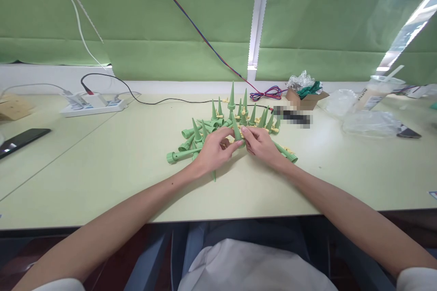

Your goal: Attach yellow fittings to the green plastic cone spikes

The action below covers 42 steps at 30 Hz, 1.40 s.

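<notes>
My left hand [215, 151] is closed around the base of a green plastic watering spike [236, 128], its pointed end tilted up and away from me. My right hand [262, 144] meets it from the other side, thumb and fingers pinched at the spike's base near a small yellow part. Whether that yellow part belongs to this spike, I cannot tell. Just beyond both hands lies a pile of similar green spikes [231, 96], several standing point up with small yellow valves. A green tube-shaped piece [182, 155] rests left of my left hand; another [287, 152] lies under my right wrist.
Behind the pile run a black cable [164, 101] and a coiled red-blue wire [268, 94]. A cardboard box [303, 100] holds crumpled plastic. To the right stands a plastic cup [373, 93] among clear bags. A power strip [94, 108] and a phone [25, 140] lie left.
</notes>
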{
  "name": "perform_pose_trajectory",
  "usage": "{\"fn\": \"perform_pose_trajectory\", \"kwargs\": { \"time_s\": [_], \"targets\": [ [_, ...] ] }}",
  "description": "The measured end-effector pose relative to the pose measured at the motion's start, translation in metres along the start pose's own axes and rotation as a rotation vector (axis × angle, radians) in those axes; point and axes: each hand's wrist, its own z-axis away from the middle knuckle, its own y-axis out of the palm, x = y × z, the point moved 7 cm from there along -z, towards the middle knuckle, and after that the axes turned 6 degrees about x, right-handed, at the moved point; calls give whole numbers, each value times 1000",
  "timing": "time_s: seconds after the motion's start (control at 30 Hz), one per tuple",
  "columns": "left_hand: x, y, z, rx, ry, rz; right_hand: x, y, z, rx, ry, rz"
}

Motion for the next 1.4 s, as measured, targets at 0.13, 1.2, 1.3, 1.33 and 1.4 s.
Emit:
{"fn": "perform_pose_trajectory", "kwargs": {
  "time_s": [0.13, 1.2, 1.3, 1.33, 1.4],
  "targets": [
    [-9, -3, 3, -51, 134, -113, 1, 0, 0, 12, 3, 22],
    [10, 5, -1, 81, -274, 397, 0, -3, 1, -43, -57, -7],
    [11, 6, -1, 92, -261, 405, -2, -2, 1, -35, -65, -16],
    [10, 5, -1, 91, -253, 392, -2, -2, 1, -34, -66, -21],
    [9, 4, 0, 86, -232, 354, -3, -2, 1, -35, -60, -27]
  ]
}}
